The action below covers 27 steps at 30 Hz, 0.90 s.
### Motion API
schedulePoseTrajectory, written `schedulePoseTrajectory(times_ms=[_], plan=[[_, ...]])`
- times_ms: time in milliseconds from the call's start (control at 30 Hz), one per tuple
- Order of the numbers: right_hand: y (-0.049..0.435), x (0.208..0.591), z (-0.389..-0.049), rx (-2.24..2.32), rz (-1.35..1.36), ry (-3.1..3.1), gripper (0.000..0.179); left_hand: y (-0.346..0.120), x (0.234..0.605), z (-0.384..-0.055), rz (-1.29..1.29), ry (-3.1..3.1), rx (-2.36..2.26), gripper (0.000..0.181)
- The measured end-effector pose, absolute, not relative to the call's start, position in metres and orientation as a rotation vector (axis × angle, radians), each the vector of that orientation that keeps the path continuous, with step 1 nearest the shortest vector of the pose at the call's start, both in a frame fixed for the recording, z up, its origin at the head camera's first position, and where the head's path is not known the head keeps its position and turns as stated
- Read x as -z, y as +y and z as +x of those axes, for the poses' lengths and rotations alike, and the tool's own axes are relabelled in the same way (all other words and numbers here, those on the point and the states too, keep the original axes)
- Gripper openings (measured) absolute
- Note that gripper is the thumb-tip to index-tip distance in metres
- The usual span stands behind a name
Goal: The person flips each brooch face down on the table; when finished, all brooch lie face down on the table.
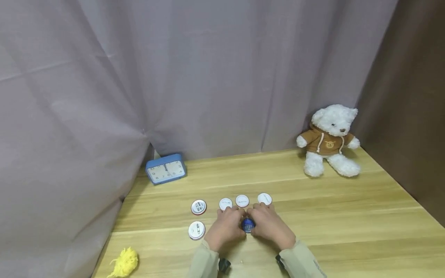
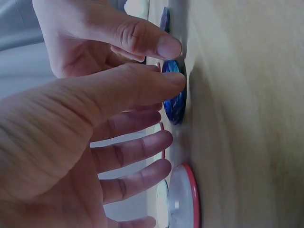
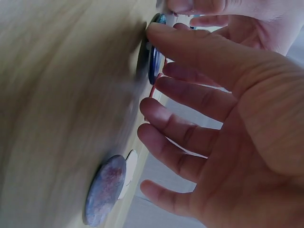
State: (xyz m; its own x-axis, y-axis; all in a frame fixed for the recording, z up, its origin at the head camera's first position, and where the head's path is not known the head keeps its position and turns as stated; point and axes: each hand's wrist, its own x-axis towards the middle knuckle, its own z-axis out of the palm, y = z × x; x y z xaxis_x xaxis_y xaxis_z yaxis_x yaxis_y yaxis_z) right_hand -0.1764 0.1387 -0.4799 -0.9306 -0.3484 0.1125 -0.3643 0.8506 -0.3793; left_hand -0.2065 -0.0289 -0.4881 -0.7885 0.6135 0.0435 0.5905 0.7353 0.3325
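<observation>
A round blue badge [image 1: 248,225] is between both hands above the wooden table, its shiny face visible. My left hand [image 1: 227,226] pinches one side of it, with the thumb across the face in the left wrist view. From the other side my right hand [image 1: 271,227] pinches it, its thumb at the edge in the right wrist view. The other fingers of both hands are loosely spread. Just beyond the fingertips lie three white-backed badges, a left one [image 1: 225,203], a middle one [image 1: 242,200] and a right one [image 1: 265,198].
Left of the hands are two pin-backed badges, a far one [image 1: 199,207] and a near one [image 1: 196,230]. A purplish badge [image 3: 105,190] lies beside the right hand. A blue clock [image 1: 166,169], yellow yarn ball [image 1: 125,262] and white teddy bear [image 1: 328,141] stand around the table.
</observation>
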Motion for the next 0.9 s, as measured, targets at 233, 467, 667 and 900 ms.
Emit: schedulePoseTrajectory(times_ms=[233, 467, 667, 900], plan=[[0.141, 0.485, -0.178, -0.570, 0.669, -2.933, 0.027, -0.027, 0.491, -0.207, 1.042, 2.870, -0.501, 0.029], [0.148, 0.485, -0.179, -0.563, 0.763, -2.886, 0.016, -0.028, 0.493, -0.210, 1.110, 2.881, -0.513, 0.016], [0.155, 0.482, -0.182, -0.666, 0.856, -2.866, 0.011, -0.032, 0.492, -0.211, 1.128, 2.843, -0.602, 0.008], [0.157, 0.481, -0.184, -0.774, 0.894, -2.874, 0.006, -0.036, 0.490, -0.213, 1.163, 2.826, -0.615, 0.008]])
